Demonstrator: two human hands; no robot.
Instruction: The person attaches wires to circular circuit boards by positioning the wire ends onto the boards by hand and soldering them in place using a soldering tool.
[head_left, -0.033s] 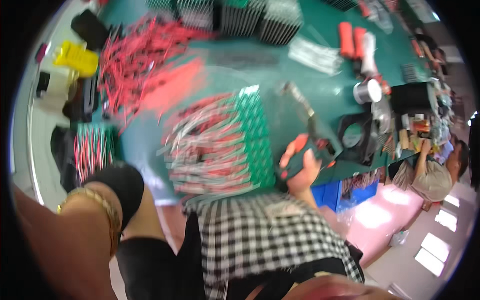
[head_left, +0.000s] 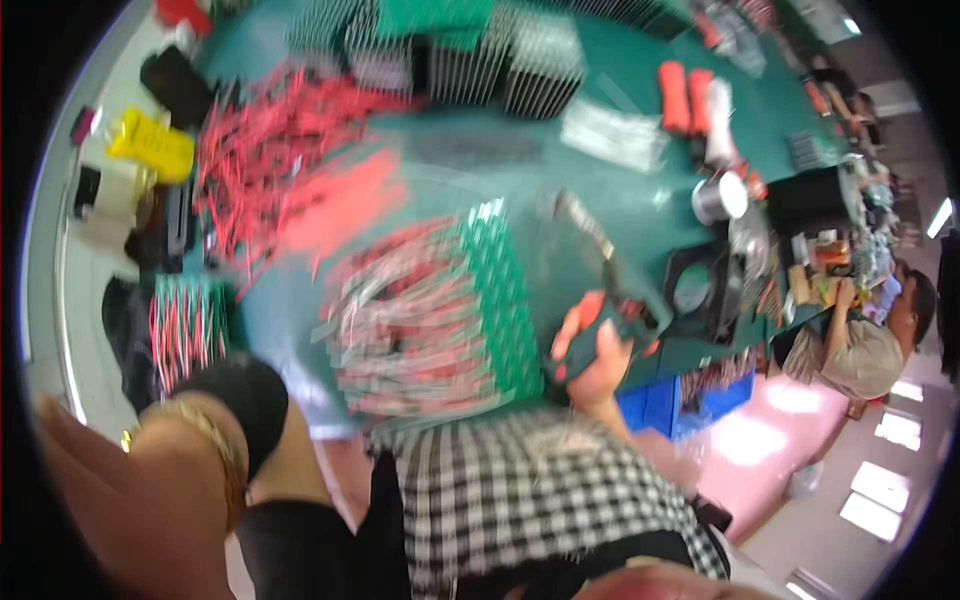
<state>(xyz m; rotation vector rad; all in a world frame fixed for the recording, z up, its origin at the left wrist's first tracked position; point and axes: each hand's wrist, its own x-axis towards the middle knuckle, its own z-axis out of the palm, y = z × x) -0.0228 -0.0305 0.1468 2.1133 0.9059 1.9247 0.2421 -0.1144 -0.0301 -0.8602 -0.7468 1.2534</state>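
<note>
In my right hand (head_left: 602,362) is a soldering gun (head_left: 610,285) with a dark and orange grip. My fingers are closed round the grip, and its long thin tip points up and left over the table. Left of it lies a green circuit board panel (head_left: 500,305), with rows of red and white wires (head_left: 400,330) spreading leftward from it. The tip is apart from the panel. My left hand (head_left: 130,490) is raised at the lower left, close to the camera and away from the table. Its fingers are smeared and run into the dark rim, so their pose is unclear.
A heap of red wires (head_left: 270,150) covers the far left of the table. Stacked boards (head_left: 465,70) stand at the back. On the right are a solder wire reel (head_left: 720,197), a black frame (head_left: 700,290) and a blue bin (head_left: 650,403). Another person (head_left: 865,340) sits further right.
The whole view has shifted, so the table and its contents appear slightly lower and further left. My right hand still holds the soldering gun. My left hand stays raised, its fingers shifted slightly.
</note>
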